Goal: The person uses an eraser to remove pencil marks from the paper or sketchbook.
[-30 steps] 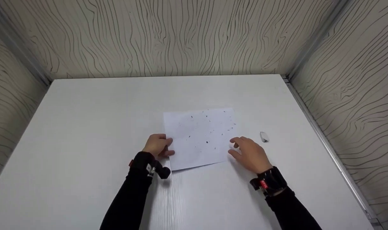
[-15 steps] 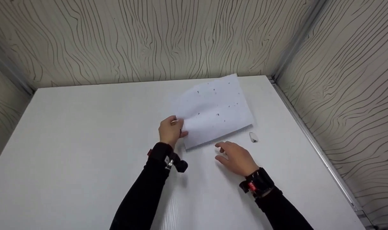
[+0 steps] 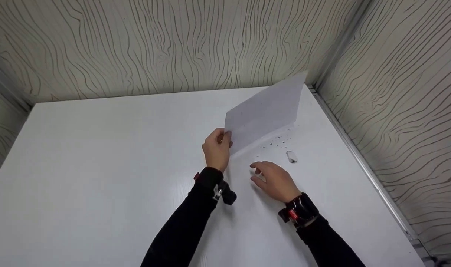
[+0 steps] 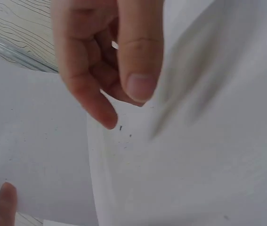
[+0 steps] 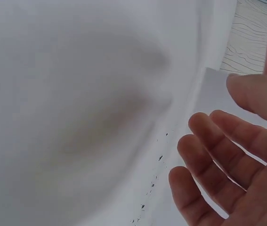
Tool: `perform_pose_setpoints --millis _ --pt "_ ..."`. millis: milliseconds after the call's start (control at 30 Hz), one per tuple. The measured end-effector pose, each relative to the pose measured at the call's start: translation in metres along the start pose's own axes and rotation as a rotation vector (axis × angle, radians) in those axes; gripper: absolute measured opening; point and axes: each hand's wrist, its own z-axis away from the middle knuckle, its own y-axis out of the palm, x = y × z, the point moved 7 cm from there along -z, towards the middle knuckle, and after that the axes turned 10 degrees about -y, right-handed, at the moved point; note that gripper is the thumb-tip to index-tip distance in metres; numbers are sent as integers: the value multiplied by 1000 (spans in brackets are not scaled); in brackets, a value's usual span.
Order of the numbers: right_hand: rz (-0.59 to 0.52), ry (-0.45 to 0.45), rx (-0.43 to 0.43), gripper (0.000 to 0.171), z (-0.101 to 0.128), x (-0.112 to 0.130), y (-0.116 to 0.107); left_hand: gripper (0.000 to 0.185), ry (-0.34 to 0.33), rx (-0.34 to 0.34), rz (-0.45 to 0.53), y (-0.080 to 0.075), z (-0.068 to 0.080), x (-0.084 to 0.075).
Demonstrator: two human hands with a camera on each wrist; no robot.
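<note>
A sheet of white paper [image 3: 264, 109] stands tilted up on its lower edge toward the back right of the table. My left hand [image 3: 216, 148] pinches its left edge between thumb and fingers. Dark crumbs [image 3: 277, 142] lie scattered on the tabletop in front of the sheet; some also show as crumbs [image 5: 142, 205] in the right wrist view. Just beyond my right hand [image 3: 275, 181] is a small white eraser-like piece [image 3: 291, 156]. That hand hovers with relaxed, slightly bent fingers, apart from the paper and holding nothing. The left wrist view has a few specks on the paper [image 4: 44, 160].
The white tabletop [image 3: 117, 167] spreads widely to the left and in front. Wood-patterned panels [image 3: 154, 44] rise behind and on both sides. A metal rail [image 3: 366, 163] runs along the right edge.
The left hand has lifted the paper, moved it to the back right and tipped it upright. Dark crumbs from its surface now lie on the table. The right hand has shifted slightly left.
</note>
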Motion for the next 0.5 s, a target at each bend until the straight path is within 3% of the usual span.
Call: perform_pose_setpoints --millis 200,267,367,500 --pt "-9 8 4 27 -2 -2 0 14 -41 -8 -72 -8 0 5" --pt "-13 7 12 27 -2 -2 1 14 -59 -27 -52 -12 -1 6" --pt "-22 12 15 27 -4 -2 2 14 -37 -51 -3 -17 -2 2" --pt "-27 22 25 26 -4 -2 5 14 -3 -52 -76 -14 -2 7"
